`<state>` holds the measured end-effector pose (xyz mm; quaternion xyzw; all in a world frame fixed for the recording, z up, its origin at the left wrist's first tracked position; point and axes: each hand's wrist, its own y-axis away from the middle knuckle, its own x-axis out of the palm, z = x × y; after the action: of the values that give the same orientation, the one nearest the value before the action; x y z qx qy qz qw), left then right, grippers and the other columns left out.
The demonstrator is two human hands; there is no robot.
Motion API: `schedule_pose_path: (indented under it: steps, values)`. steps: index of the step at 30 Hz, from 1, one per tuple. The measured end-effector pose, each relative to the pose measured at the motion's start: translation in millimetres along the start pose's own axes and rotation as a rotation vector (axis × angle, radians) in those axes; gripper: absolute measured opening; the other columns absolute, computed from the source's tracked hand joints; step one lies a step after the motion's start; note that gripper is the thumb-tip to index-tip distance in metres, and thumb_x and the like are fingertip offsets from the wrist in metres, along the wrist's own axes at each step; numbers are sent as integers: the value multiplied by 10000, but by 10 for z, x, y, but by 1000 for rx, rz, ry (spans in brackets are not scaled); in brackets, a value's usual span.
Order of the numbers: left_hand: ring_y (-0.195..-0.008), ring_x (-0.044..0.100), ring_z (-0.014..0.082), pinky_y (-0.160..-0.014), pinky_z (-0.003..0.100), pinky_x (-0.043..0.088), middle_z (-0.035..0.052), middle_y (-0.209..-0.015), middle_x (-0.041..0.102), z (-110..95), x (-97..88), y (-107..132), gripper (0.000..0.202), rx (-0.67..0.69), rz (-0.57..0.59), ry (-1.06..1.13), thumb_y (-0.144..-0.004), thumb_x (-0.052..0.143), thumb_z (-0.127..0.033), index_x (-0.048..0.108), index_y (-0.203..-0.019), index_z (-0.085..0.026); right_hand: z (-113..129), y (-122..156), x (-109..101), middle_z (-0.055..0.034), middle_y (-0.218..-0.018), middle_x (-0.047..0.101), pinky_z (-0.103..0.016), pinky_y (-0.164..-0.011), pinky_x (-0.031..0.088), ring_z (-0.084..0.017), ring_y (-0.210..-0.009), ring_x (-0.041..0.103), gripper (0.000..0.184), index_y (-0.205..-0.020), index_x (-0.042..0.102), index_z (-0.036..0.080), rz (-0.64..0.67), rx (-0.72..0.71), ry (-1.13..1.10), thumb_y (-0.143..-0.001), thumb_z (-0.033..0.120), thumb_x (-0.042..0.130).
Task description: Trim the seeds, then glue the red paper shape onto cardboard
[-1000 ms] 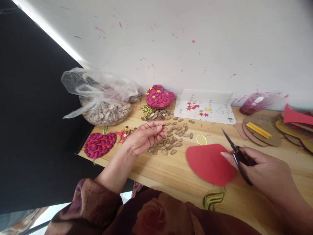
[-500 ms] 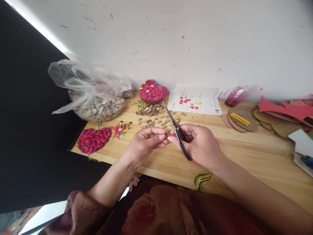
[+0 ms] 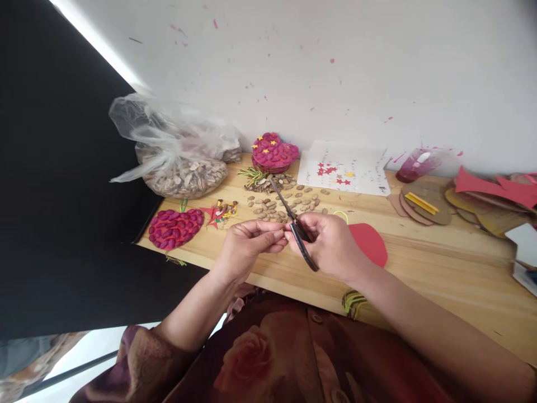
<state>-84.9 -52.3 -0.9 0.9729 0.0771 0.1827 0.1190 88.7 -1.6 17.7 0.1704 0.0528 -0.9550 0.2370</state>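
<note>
My left hand is closed in a pinch, fingertips on a small brown shell that is mostly hidden now. Right beside it, my right hand grips a pair of black-handled scissors, blades pointing up and away to the left. Its thumb and fingertip meet the left fingertips. Beyond the hands, loose brown shells are scattered on the wooden table. A red card cutout lies partly behind my right hand. A green and brown yarn tassel sits at the table's front edge.
A magenta shell-covered heart lies at left, near red and yellow scraps. Behind are a plastic bag of shells, a stack of magenta hearts, paper with stars, a stained cup and cardboard cutouts.
The view has shifted, so the table things appear farther right. Both hands stay together at the shell, and more of the red card shows past my right hand.
</note>
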Motion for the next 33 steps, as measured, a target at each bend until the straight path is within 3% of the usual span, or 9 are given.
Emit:
schedule_pose_path:
  steps: [5, 11, 14, 20, 28, 31, 33]
  values:
    - [-714, 742, 154, -726, 258, 613, 67, -822, 788, 11, -70, 47, 255, -1, -47, 27, -639, 901, -257, 789, -837, -139, 6, -50, 108, 16, -682, 648, -246, -579, 457, -119, -609, 571, 132, -742, 636, 195, 54, 97, -166, -696, 276, 730]
    - [-666, 713, 121, -722, 243, 603, 53, -801, 780, 2, -192, 18, 283, 57, -125, -10, -629, 901, -289, 772, -826, -131, 17, -205, 266, 28, -625, 633, -219, -479, 412, -90, -507, 508, 264, -887, 699, 175, 110, 223, -246, -682, 331, 758]
    - [-664, 709, 117, -709, 231, 601, 48, -783, 775, -17, -285, 2, 302, 99, -149, -74, -642, 893, -318, 776, -848, -129, 0, -296, 364, -7, -718, 690, -227, -503, 443, -92, -533, 537, 297, -888, 699, 171, 123, 201, -239, -685, 377, 765]
    - [-666, 718, 138, -724, 266, 620, 47, -772, 775, 7, -473, -15, 325, 170, -217, -136, -646, 888, -352, 784, -863, -134, -34, -454, 544, -5, -709, 684, -222, -519, 439, -104, -570, 557, 214, -751, 671, 177, 127, 136, -147, -671, 346, 774]
    - [-740, 741, 177, -791, 338, 631, 74, -853, 780, -132, -848, -189, 362, 386, -457, -239, -652, 870, -362, 769, -899, -117, -9, -928, 864, 16, -581, 622, -214, -460, 400, -104, -494, 544, 189, -724, 687, 181, 122, 150, -92, -668, 340, 772]
    - [-745, 744, 188, -761, 342, 634, 77, -841, 776, -205, -974, -222, 369, 437, -510, -248, -663, 858, -367, 756, -913, -117, 58, -1042, 874, 7, -595, 633, -222, -425, 414, -102, -454, 540, 240, -734, 687, 173, 136, 167, -141, -681, 388, 779]
    - [-747, 745, 190, -746, 333, 634, 73, -834, 774, -208, -1011, -229, 356, 437, -514, -255, -675, 850, -364, 750, -915, -121, 105, -1023, 774, -4, -632, 656, -221, -409, 420, -95, -444, 539, 281, -763, 689, 166, 134, 182, -169, -679, 414, 792]
